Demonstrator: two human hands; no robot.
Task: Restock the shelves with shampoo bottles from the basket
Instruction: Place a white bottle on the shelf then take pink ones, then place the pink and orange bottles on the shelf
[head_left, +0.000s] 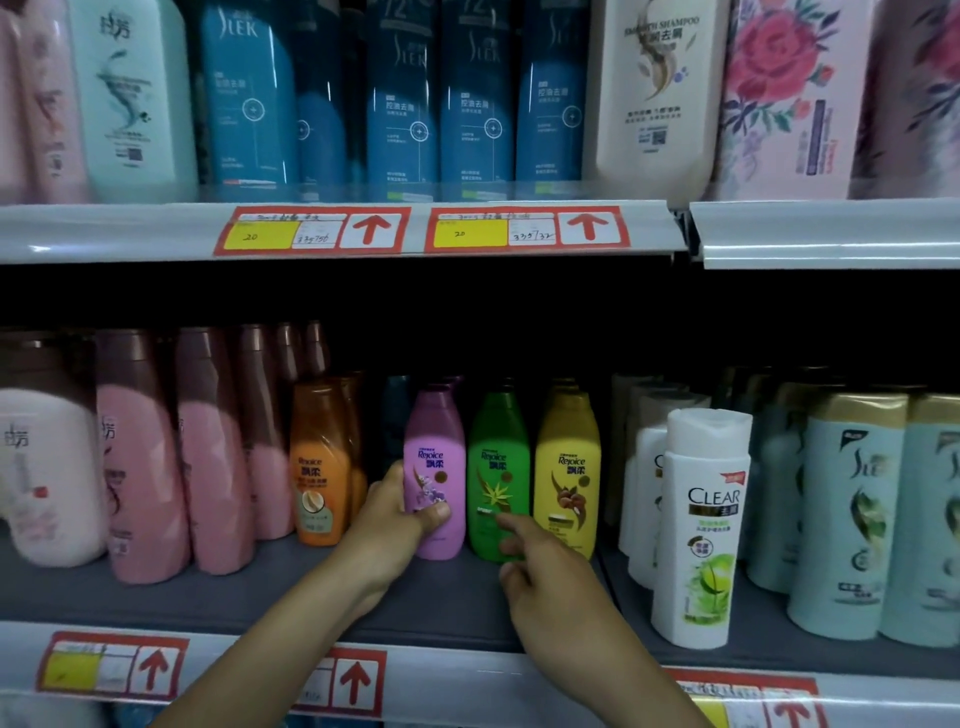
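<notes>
We read "Rejoice" on the purple bottle (435, 478), green bottle (497, 480) and yellow bottle (567, 475), "CLEAR" on the white bottle (702, 525), and "20" on two yellow price tags (470, 234).

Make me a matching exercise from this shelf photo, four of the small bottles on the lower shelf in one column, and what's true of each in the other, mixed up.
Column one:
1. purple bottle
2. green bottle
3. orange bottle
4. white Clear bottle

Column two:
A. stands nearest the shelf's front edge, right of the yellow bottle
B. held in the left hand's grip
C. the right hand's forefinger points at it
D. stands beside the tall pink bottles

Pairs: 1-B, 2-C, 3-D, 4-A
</notes>
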